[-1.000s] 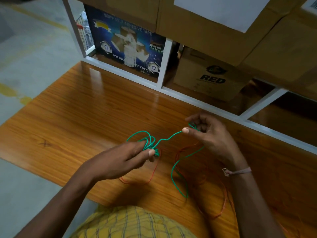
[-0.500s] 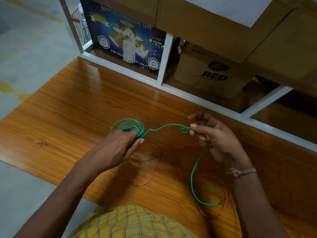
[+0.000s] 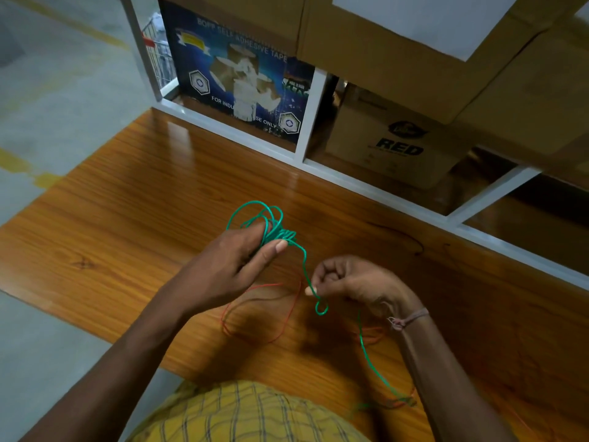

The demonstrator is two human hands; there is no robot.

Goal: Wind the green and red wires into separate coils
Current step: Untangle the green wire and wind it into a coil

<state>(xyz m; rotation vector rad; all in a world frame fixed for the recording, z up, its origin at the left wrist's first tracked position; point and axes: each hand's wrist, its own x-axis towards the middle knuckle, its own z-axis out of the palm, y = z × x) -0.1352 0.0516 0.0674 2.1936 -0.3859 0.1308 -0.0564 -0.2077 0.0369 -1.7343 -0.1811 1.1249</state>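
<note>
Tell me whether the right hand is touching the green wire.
Touching. In the head view the right hand pinches the green wire between thumb and fingertips, with the strand running up to the left hand.

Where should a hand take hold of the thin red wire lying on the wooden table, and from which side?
Probably at the thin red wire where its open loop lies flat and bare on the wooden table, below the left hand. Come from above, pinching one strand with two fingers; further right it tangles with the thin green wire.

Green wire [image 3: 304, 263]: several loose loops bunched at the far end, a single strand trailing near and right. Red wire [image 3: 288, 317]: thin, uncoiled, lying slack in open curves beneath it.
</note>
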